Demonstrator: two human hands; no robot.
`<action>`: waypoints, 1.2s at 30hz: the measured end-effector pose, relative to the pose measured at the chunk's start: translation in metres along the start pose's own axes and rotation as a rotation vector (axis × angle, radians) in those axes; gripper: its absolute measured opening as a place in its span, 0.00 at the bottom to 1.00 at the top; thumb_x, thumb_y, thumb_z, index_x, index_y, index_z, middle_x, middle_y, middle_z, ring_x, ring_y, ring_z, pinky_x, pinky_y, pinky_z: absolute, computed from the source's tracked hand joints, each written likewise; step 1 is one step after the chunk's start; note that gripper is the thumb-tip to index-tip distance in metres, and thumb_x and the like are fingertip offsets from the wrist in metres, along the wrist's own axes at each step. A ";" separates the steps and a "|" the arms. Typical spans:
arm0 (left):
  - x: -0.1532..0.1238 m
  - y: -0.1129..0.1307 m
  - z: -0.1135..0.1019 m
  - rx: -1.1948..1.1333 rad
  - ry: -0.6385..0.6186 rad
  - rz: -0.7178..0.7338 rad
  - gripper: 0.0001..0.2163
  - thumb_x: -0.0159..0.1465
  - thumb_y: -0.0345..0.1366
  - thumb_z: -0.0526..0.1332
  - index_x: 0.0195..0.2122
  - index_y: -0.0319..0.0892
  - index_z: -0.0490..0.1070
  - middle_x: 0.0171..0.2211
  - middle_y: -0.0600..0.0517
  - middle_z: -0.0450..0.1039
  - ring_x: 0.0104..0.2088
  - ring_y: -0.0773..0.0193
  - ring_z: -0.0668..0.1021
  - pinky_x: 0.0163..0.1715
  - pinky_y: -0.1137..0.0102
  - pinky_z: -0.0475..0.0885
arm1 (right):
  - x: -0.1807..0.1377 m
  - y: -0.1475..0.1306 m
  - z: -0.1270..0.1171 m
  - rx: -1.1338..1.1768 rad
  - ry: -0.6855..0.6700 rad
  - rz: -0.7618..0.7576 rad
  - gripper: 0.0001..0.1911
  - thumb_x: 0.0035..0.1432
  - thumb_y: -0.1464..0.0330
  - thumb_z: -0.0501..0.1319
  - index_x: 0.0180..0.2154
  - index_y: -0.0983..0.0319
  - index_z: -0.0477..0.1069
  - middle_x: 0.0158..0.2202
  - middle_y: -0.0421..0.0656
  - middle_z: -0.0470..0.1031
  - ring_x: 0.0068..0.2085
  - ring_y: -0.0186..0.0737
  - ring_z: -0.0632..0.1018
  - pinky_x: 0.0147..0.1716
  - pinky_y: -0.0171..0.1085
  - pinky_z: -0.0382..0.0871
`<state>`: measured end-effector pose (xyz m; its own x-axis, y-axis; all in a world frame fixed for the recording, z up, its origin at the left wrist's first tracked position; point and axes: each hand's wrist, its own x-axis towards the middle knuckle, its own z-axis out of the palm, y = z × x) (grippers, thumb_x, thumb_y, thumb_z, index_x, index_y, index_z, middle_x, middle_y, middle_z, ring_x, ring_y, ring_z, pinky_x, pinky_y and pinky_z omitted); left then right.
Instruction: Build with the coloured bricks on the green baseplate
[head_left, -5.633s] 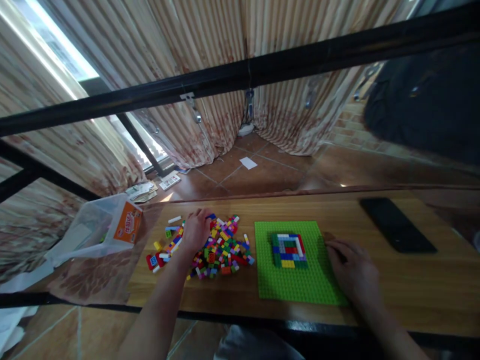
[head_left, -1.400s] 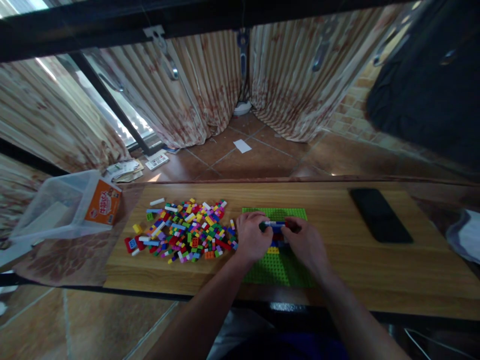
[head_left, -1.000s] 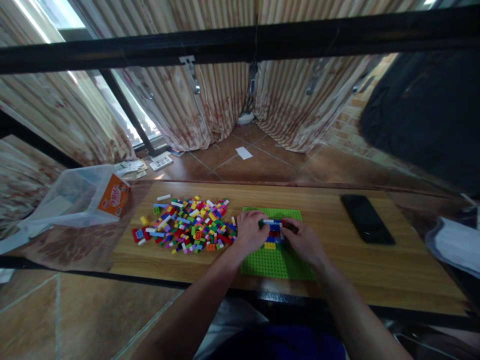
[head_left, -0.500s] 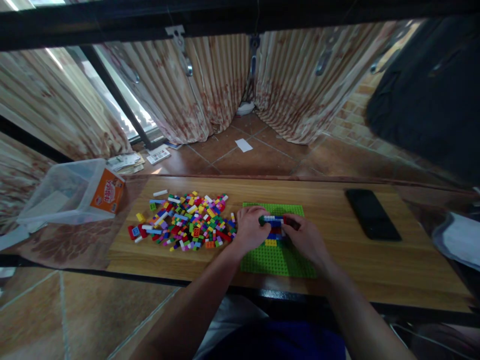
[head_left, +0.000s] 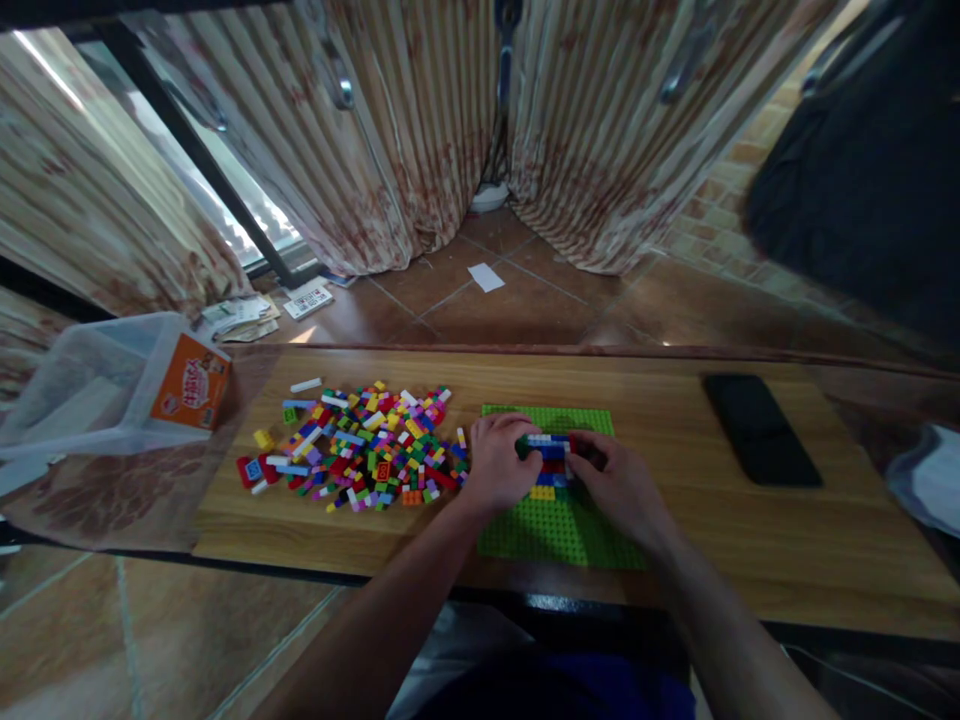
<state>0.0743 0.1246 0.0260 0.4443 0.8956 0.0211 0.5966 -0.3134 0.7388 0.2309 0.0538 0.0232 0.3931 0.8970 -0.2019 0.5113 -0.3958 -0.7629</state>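
Left hand (head_left: 498,462), right hand (head_left: 616,482) moved onto brick structure (head_left: 552,478).

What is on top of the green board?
A brick build, between the left hand and the right hand. Blue, white, red and yellow show; the hands cover parts of its sides.

Low multicoloured brick build (head_left: 552,480) — atop a studded bright-green baseplate (head_left: 559,540).
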 end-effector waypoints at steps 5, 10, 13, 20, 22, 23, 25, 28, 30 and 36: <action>-0.001 0.002 -0.001 0.002 -0.003 -0.009 0.12 0.54 0.28 0.64 0.39 0.47 0.78 0.48 0.54 0.76 0.53 0.56 0.71 0.57 0.60 0.61 | 0.000 0.001 0.002 -0.016 0.018 -0.003 0.20 0.55 0.63 0.58 0.47 0.65 0.73 0.39 0.47 0.78 0.35 0.39 0.76 0.38 0.40 0.71; -0.001 -0.001 0.001 -0.001 -0.001 0.012 0.12 0.54 0.29 0.64 0.40 0.47 0.78 0.49 0.53 0.76 0.53 0.55 0.71 0.57 0.60 0.61 | 0.000 0.000 0.003 -0.010 0.025 0.013 0.20 0.54 0.63 0.58 0.47 0.66 0.74 0.40 0.48 0.78 0.36 0.40 0.77 0.38 0.40 0.71; -0.001 -0.002 0.002 -0.004 0.008 0.011 0.12 0.54 0.29 0.64 0.39 0.48 0.78 0.49 0.54 0.76 0.53 0.56 0.72 0.57 0.61 0.61 | 0.001 0.000 0.004 0.003 0.034 0.020 0.21 0.54 0.64 0.59 0.48 0.66 0.74 0.40 0.48 0.79 0.36 0.40 0.78 0.39 0.40 0.71; 0.002 -0.003 -0.002 -0.022 -0.027 0.036 0.11 0.56 0.29 0.63 0.39 0.48 0.79 0.47 0.55 0.78 0.53 0.57 0.73 0.58 0.60 0.61 | 0.008 0.006 0.002 0.005 0.007 -0.031 0.17 0.55 0.63 0.59 0.44 0.63 0.76 0.38 0.46 0.80 0.36 0.39 0.79 0.39 0.38 0.72; 0.003 -0.002 -0.002 -0.016 -0.027 0.036 0.10 0.57 0.29 0.62 0.39 0.48 0.79 0.47 0.55 0.78 0.53 0.58 0.73 0.58 0.60 0.62 | 0.011 0.007 0.001 -0.011 0.011 -0.047 0.15 0.56 0.62 0.59 0.42 0.62 0.77 0.37 0.45 0.81 0.36 0.40 0.79 0.39 0.39 0.72; 0.004 -0.002 -0.002 -0.009 -0.024 0.027 0.10 0.58 0.30 0.62 0.38 0.48 0.79 0.46 0.55 0.78 0.52 0.58 0.73 0.57 0.59 0.62 | 0.012 0.007 0.002 -0.025 0.016 -0.050 0.15 0.56 0.62 0.59 0.41 0.62 0.77 0.37 0.45 0.81 0.36 0.40 0.79 0.39 0.39 0.72; 0.006 0.000 0.000 0.008 -0.013 -0.002 0.08 0.59 0.30 0.62 0.36 0.48 0.79 0.45 0.54 0.79 0.51 0.57 0.74 0.57 0.59 0.63 | 0.013 0.007 0.003 -0.067 0.046 -0.049 0.14 0.56 0.63 0.59 0.41 0.61 0.77 0.36 0.45 0.81 0.36 0.39 0.79 0.39 0.39 0.71; 0.008 0.000 0.003 0.021 0.003 -0.021 0.07 0.59 0.30 0.62 0.35 0.47 0.79 0.45 0.54 0.79 0.51 0.57 0.74 0.57 0.58 0.63 | 0.014 0.005 0.005 -0.104 0.077 -0.050 0.14 0.55 0.63 0.59 0.40 0.61 0.78 0.37 0.45 0.81 0.36 0.39 0.79 0.38 0.38 0.71; 0.008 -0.001 0.004 0.015 0.013 -0.013 0.08 0.59 0.31 0.62 0.35 0.48 0.80 0.45 0.54 0.79 0.50 0.57 0.74 0.57 0.58 0.63 | 0.014 0.005 0.005 -0.099 0.077 -0.051 0.14 0.55 0.64 0.59 0.40 0.61 0.78 0.37 0.44 0.81 0.36 0.39 0.79 0.38 0.38 0.71; 0.007 -0.002 0.004 -0.017 0.014 -0.005 0.07 0.60 0.31 0.63 0.35 0.47 0.80 0.45 0.54 0.79 0.51 0.57 0.74 0.57 0.59 0.63 | 0.013 0.004 0.003 -0.093 0.052 -0.033 0.15 0.55 0.63 0.58 0.41 0.62 0.77 0.37 0.45 0.81 0.36 0.40 0.79 0.39 0.39 0.71</action>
<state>0.0788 0.1297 0.0222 0.4319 0.9015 0.0268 0.5872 -0.3036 0.7504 0.2356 0.0644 0.0153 0.4128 0.8994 -0.1435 0.5925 -0.3849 -0.7077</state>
